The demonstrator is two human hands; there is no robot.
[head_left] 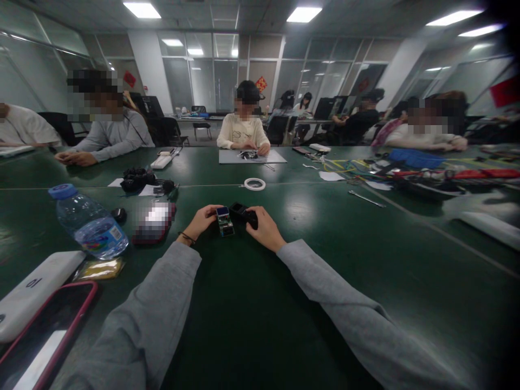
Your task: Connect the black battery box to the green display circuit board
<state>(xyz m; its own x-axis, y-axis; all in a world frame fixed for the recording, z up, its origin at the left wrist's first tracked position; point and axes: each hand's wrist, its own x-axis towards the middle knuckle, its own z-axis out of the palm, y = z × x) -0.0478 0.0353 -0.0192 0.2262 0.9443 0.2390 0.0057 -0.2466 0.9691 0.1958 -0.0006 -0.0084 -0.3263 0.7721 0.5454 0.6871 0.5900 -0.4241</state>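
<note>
My left hand point(202, 221) is closed around a small green circuit board with a blue square part on top point(224, 221), held just above the dark green table point(260, 303). My right hand point(263, 227) grips a small black plastic piece point(242, 213) right beside the board, the two parts touching or nearly so. Both arms wear grey sleeves and a dark band circles my left wrist.
A water bottle point(87, 222) lies on its side at the left, beside a phone with a red case point(44, 336), a white box point(32, 292) and a yellow packet point(99, 268). A tape ring point(254, 184) lies ahead. Several people sit around the table; cables and tools point(406, 170) spread at the right.
</note>
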